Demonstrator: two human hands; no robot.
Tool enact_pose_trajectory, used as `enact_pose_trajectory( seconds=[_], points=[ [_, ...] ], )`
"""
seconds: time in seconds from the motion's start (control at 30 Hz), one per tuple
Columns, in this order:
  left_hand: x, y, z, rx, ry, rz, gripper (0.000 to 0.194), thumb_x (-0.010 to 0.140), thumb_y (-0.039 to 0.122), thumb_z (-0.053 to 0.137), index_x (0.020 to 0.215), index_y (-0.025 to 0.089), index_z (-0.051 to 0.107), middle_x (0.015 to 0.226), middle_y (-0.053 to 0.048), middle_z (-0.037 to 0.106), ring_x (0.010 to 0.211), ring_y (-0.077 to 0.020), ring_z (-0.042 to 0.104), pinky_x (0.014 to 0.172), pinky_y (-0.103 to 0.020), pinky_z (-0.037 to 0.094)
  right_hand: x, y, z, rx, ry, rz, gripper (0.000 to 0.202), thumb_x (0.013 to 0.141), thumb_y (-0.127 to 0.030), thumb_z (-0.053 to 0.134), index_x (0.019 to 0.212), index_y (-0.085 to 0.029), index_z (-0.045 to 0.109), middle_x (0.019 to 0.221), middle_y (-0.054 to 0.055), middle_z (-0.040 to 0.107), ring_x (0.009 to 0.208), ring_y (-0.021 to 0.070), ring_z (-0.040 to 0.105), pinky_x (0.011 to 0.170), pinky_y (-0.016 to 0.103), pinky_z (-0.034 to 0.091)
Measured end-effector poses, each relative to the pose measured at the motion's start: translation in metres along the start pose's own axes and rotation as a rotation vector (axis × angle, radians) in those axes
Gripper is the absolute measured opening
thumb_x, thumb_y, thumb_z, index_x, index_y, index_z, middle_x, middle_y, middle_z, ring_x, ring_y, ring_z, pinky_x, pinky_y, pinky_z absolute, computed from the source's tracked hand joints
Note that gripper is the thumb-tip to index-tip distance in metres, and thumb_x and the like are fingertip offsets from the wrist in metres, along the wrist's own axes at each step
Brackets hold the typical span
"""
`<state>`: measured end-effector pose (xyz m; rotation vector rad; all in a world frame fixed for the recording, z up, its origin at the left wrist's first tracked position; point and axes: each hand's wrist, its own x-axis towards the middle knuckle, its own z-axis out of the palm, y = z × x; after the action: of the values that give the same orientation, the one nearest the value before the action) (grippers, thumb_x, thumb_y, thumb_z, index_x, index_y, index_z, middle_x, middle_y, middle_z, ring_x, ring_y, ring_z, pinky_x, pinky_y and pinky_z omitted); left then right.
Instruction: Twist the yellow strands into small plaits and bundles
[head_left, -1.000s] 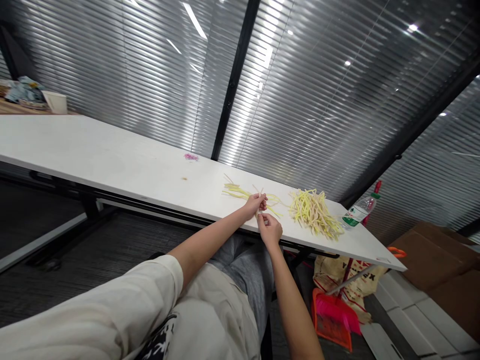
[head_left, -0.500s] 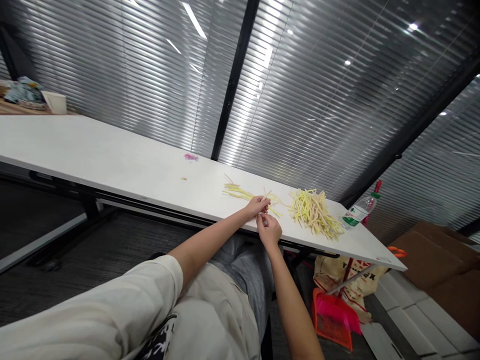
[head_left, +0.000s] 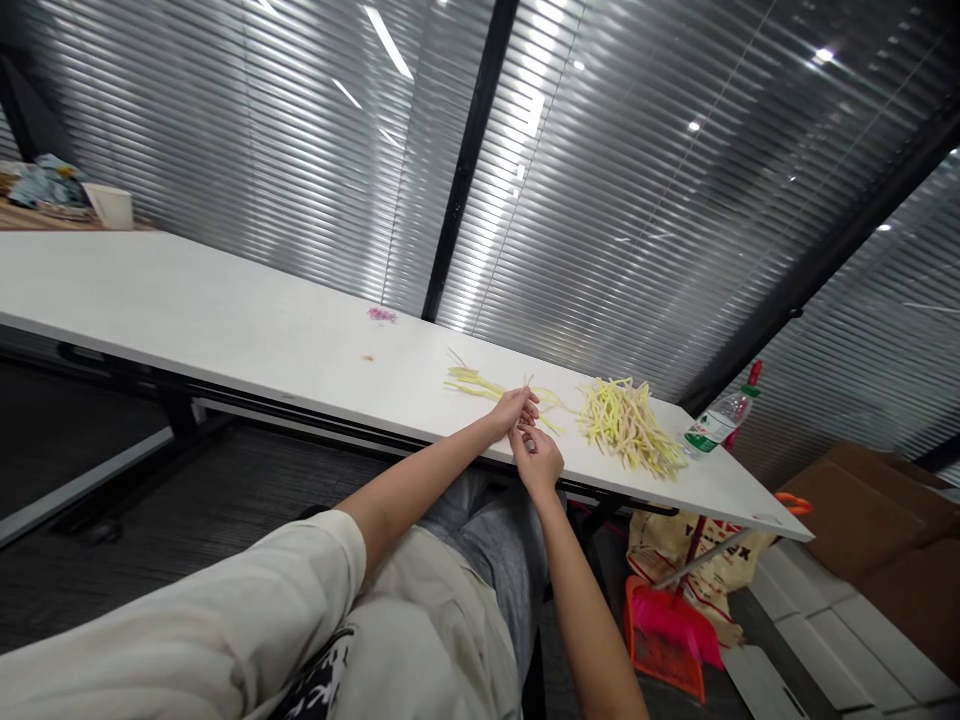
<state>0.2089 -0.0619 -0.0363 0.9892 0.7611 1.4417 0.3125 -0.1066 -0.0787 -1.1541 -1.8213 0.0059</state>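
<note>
Close together over the table's front edge, my left hand and my right hand have their fingers curled inward. A thin pale pink strip, like a pipe cleaner, sticks up past the left fingers, which are closed on it. My right fingertips are pinched just below the left hand; whatever lies between them is too small to make out. Several loose yellow strips lie left of and behind the hands. To the right is a large tangled pile of yellow and pale pink strips.
A clear plastic bottle stands beyond the pile on the white table. Small pink bits lie near the back edge. A white cup is at the far left. Below right are an orange dustpan and a printed bag.
My left fingers have shifted slightly, and less of the pale pink strip shows above them. The right hand stays almost in place.
</note>
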Motion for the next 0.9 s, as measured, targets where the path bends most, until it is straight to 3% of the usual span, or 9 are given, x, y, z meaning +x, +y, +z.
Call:
enact_pose_trajectory(
  seconds=[0.23,0.6,0.9],
  points=[
    [0.004,-0.002,-0.002,-0.049,-0.008,-0.039,0.034,0.092,0.044,0.032,0.083,0.016,0.048,0.051,-0.001,0.057,0.038,-0.0107,0.049,0.042,-0.021,0.038,0.0,-0.006,-0.006,0.054,-0.019,0.125,0.044,0.075,-0.056,0.053,0.104,-0.024,0.065,0.075,-0.002,0.066,0.062,0.0131,0.052,0.061,0.023,0.035],
    [-0.002,-0.007,0.002,0.119,-0.233,-0.018,0.039,0.087,0.051,0.043,0.082,0.013,0.055,0.059,-0.001,0.057,0.041,-0.007,0.046,0.043,-0.018,0.035,0.001,-0.001,-0.003,0.015,-0.053,0.152,0.037,0.079,-0.042,0.045,0.102,-0.023,0.068,0.085,0.002,0.067,0.066,0.0149,0.054,0.064,0.024,0.036],
    [-0.008,0.0,0.006,0.045,-0.148,-0.026,0.033,0.089,0.043,0.043,0.079,0.012,0.053,0.052,0.003,0.048,0.039,-0.007,0.043,0.04,-0.018,0.033,0.0,-0.006,-0.006,0.048,-0.027,0.182,0.042,0.079,-0.044,0.046,0.114,-0.026,0.06,0.084,0.0,0.066,0.064,0.0135,0.053,0.061,0.023,0.036]
  ],
)
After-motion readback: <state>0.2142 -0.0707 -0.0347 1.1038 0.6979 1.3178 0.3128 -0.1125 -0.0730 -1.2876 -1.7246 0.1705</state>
